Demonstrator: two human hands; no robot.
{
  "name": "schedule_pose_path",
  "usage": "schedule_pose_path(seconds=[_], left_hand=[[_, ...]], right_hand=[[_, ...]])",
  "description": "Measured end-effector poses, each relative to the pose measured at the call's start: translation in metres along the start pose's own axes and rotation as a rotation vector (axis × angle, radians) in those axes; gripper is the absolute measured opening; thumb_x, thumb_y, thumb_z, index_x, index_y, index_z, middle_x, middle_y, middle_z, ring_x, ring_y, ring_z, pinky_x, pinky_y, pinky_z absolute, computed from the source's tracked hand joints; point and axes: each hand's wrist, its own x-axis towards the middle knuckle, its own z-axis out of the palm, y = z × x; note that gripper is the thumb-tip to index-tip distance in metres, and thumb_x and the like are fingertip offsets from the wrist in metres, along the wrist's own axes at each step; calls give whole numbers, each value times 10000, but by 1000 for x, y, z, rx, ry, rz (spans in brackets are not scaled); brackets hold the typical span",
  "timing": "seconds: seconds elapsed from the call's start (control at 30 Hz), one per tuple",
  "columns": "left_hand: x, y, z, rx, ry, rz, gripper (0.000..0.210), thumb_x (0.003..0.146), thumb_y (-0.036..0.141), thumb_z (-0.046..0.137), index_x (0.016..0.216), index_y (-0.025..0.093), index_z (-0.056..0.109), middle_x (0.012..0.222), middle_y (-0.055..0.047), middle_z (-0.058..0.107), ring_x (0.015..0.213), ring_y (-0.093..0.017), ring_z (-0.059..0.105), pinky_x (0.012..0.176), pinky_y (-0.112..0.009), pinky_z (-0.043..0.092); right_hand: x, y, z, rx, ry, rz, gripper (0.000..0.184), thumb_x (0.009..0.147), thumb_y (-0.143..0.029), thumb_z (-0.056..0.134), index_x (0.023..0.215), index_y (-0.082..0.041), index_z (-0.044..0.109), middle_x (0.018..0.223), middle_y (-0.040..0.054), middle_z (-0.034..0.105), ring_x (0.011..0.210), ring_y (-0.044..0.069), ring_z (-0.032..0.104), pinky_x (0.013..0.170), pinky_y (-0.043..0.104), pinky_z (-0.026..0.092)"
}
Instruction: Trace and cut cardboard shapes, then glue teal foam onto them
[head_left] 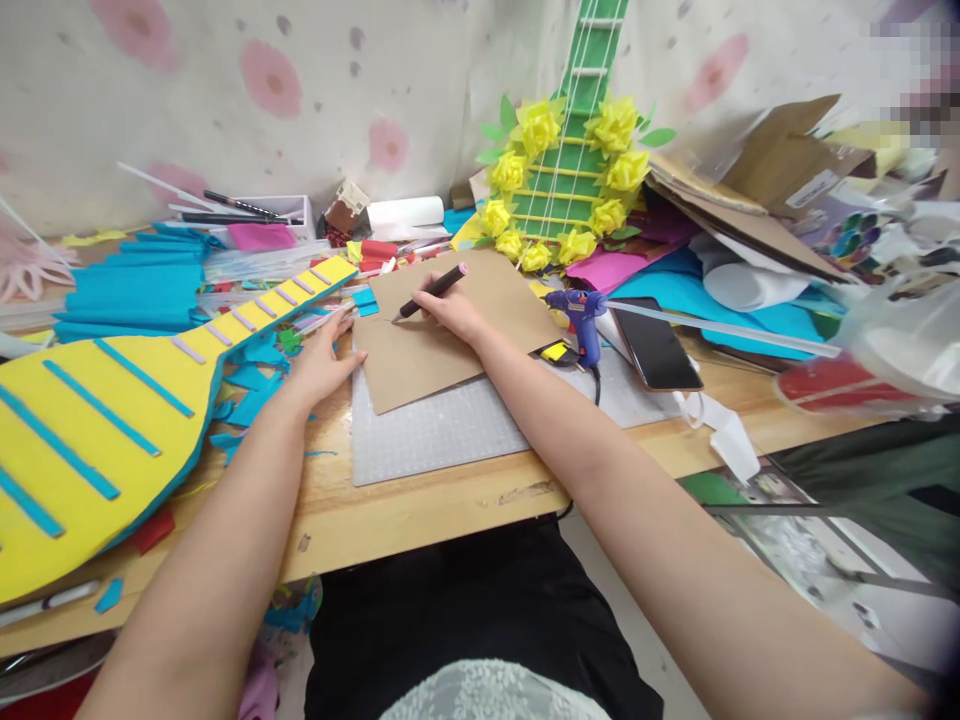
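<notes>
My right hand grips a black marker, its tip down on a sheet of brown cardboard. A faint short line shows near the tip. My left hand rests at the cardboard's left edge, thumb and fingers spread apart. Beneath the cardboard lies a grey cutting mat. Left of my left hand is a yellow guitar-shaped cutout with blue and pale strips. A small blue paper piece lies by my left fingertips.
A blue glue gun with a long glue stick stands right of the cardboard, beside a phone. A green paper guitar with yellow flowers leans on the back wall. Blue scraps, stacked cardboard and a plastic cup crowd the sides.
</notes>
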Motion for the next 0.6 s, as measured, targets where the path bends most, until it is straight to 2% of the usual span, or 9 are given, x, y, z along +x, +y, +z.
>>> schedule_pose_path(seconds=[0.2, 0.43, 0.6], left_hand=[[-2, 5, -2, 33, -6, 0, 781, 728, 256, 658, 1429, 253, 314, 1361, -95, 513, 1304, -259, 416, 1091, -431, 307], [-2, 8, -2, 11, -6, -19, 780, 729, 251, 653, 1428, 244, 307, 1374, -105, 497, 1297, -263, 425, 1085, -443, 315], [-2, 9, -2, 10, -18, -29, 790, 730, 249, 646, 1437, 220, 295, 1380, -120, 488, 1305, -266, 413, 1093, -430, 306]], right_hand=[[2, 4, 0, -8, -48, -38, 239, 757, -403, 575, 748, -182, 482, 583, -39, 554, 578, 93, 500, 608, 244, 389], [1, 2, 0, 10, 9, -11, 168, 747, -297, 563, 686, -192, 447, 514, -59, 503, 532, 88, 481, 598, 246, 387], [-1, -1, 1, 9, -5, 11, 169, 744, -316, 564, 695, -192, 461, 542, -49, 526, 545, 89, 487, 595, 247, 387]])
